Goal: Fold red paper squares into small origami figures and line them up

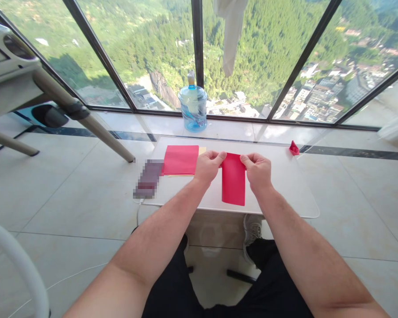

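Between my hands hangs a narrow red sheet of paper [233,181], taller than it is wide, over the front part of the white table. My left hand [209,164] pinches its upper left corner with thumb and fingers. At the upper right corner my right hand [258,168] grips it the same way. To the left of my left hand lies a stack of red paper [181,160], with some yellow paper showing at its edges. A small folded red paper piece [293,148] stands at the table's far right corner.
A blurred-out phone-like object [149,179] with a white cable lies at the left edge of the white table [278,190]. Behind the table, a blue water jug [193,108] stands by the window. A metal-legged piece of furniture [96,132] is at left.
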{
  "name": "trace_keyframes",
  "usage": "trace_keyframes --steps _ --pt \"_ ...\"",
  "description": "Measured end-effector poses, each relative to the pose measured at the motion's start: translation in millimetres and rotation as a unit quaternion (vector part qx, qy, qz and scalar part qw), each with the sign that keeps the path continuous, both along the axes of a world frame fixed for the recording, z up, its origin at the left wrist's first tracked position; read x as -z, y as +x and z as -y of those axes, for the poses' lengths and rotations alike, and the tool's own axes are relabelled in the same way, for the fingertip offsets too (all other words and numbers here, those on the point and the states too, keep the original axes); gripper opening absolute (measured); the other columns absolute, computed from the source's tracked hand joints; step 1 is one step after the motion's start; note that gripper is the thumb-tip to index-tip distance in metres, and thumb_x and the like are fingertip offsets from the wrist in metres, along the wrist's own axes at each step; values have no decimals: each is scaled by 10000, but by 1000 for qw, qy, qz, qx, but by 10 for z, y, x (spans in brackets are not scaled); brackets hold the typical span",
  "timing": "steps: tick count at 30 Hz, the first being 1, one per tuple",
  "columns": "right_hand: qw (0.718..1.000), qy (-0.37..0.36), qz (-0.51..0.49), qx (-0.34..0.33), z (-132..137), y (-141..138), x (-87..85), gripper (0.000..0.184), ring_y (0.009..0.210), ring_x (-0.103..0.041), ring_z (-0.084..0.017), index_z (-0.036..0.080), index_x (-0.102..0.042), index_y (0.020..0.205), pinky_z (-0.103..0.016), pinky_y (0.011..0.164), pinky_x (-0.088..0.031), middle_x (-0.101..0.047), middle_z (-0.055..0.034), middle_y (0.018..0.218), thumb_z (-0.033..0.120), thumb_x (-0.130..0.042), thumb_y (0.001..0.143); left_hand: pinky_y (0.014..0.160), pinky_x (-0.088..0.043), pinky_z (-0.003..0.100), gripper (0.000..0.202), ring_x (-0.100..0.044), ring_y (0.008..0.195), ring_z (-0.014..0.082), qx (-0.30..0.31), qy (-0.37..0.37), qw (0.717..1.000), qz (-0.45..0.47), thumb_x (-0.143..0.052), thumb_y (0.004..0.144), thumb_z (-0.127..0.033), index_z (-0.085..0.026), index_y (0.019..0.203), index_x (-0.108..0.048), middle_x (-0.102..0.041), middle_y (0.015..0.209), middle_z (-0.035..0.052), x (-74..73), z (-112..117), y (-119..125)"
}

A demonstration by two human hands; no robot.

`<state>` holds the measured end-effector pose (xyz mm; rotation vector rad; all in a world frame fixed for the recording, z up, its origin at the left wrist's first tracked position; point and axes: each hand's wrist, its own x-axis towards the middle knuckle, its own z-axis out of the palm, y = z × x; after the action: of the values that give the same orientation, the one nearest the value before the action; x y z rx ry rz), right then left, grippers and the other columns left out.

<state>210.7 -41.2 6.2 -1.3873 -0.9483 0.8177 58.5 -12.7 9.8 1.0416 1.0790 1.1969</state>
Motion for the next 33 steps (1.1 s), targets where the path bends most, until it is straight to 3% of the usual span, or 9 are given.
trace_keyframes --steps 4,10,16,19,26,30,33 --pt "1000 -2 -7 8 -27 31 28 271 534 -516 -134 194 -630 632 -273 502 -422 -592 13 566 428 -745 707 649 -503 285 323 -644 682 162 94 -31 995 -1 -804 669 -437 -134 728 -711 -717 747 62 9 18 0" --pt "999 16 -26 21 -57 39 37 247 535 -511 -124 199 -612 621 -269 517 -436 -579 22 565 397 -734 705 557 -448 256 308 -600 607 144 37 -21 998 -41 -798 666 -410 -150 625 -638 -673 645 30 31 1 57" --pt "997 10 -44 62 -93 80 62 267 549 -538 -124 204 -592 648 -265 520 -457 -595 20 595 430 -720 710 601 -459 253 292 -584 622 129 83 -17 996 -34 -779 674 -413 -147 658 -660 -669 660 29 113 -79 103" --pt "996 18 -59 68 -112 112 66 264 542 -535 -114 199 -582 641 -260 526 -472 -583 26 581 408 -733 700 591 -442 243 248 -563 610 120 72 0 995 -63 -755 691 -360 -147 635 -642 -645 627 17 112 -110 100" --pt "999 -18 -13 -27 -84 193 0 267 536 -584 -125 163 -633 666 -266 522 -517 -620 -1 578 363 -809 681 536 -380 232 208 -526 568 111 67 39 984 -162 -717 722 -298 -148 616 -620 -623 613 6 57 -166 -6" --pt "995 -40 5 -86 -61 233 -13 242 567 -610 -140 143 -678 680 -263 525 -514 -661 -21 613 325 -834 647 528 -373 239 189 -532 574 124 101 59 971 -211 -701 736 -284 -147 624 -633 -626 608 10 6 -147 -50" --pt "995 -34 23 -86 -67 252 -4 196 551 -592 -138 145 -687 648 -263 514 -495 -652 -12 582 301 -806 658 535 -375 243 199 -525 571 123 116 61 965 -228 -712 733 -292 -148 617 -639 -625 598 10 -42 -110 -42"
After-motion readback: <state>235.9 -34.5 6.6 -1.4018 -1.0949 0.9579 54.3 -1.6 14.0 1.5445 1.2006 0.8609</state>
